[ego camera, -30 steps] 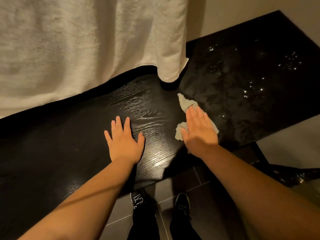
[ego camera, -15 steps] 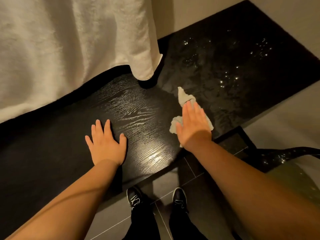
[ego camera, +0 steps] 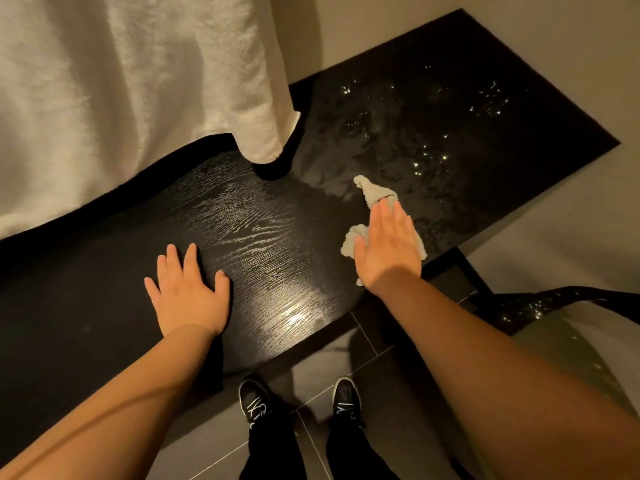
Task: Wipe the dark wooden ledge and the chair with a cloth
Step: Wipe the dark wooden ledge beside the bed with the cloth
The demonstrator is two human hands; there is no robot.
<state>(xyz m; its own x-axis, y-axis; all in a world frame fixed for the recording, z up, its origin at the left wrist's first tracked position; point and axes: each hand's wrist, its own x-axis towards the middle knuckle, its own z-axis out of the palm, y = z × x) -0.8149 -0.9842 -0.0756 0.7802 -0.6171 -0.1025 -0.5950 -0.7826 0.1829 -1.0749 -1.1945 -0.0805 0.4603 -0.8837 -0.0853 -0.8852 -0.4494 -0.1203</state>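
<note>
The dark wooden ledge (ego camera: 263, 237) runs from lower left to upper right, its grain shining under the light. My right hand (ego camera: 388, 247) lies flat with straight fingers on a small pale cloth (ego camera: 372, 194), pressing it onto the ledge near the front edge. The cloth pokes out beyond the fingertips and beside the thumb. My left hand (ego camera: 188, 292) rests flat on the ledge with fingers spread, about a hand's width left of the cloth. The chair (ego camera: 568, 303) shows at the lower right as a dark glossy curved rail with a greenish seat.
A thick white towel (ego camera: 131, 84) hangs down at the upper left, its corner just above the ledge. The far right part of the ledge (ego camera: 450, 119) carries wet speckles. A beige wall stands behind. Grey floor tiles and my two black shoes (ego camera: 254, 401) are below.
My right hand has slid the cloth slightly to the right and away along the ledge. My left hand stays planted flat. The view has shifted, bringing more of the chair in.
</note>
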